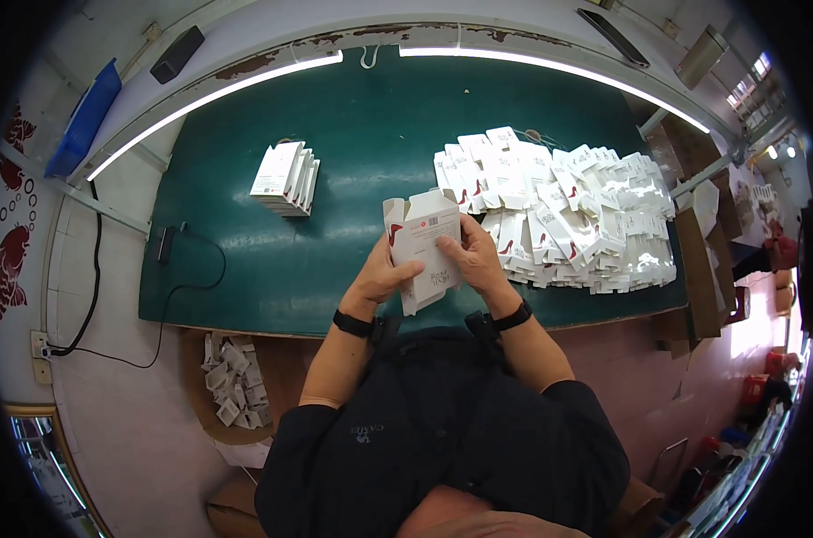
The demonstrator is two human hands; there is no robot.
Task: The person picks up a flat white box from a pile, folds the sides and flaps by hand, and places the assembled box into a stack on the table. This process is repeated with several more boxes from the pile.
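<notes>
Between my two hands, above the table's near edge, is a white folding carton (421, 238) with a red shoe picture on its side and open flaps at the top. My left hand (381, 272) grips its left side, thumb across the front. My right hand (474, 257) holds the right edge, its thumb also on the front panel. The fingers behind the carton are hidden. To the right spreads a big heap of flat white cartons (559, 211) with the same red shoe picture. A short stack of white cartons (283, 179) stands at the left.
The green table (361, 125) has a lit shelf (406, 27) along its far side. A black adapter (165, 244) and its cable lie at the left edge. Below, a round bin (211, 426) holds small white boxes. Brown cardboard (707, 260) stands at the right end.
</notes>
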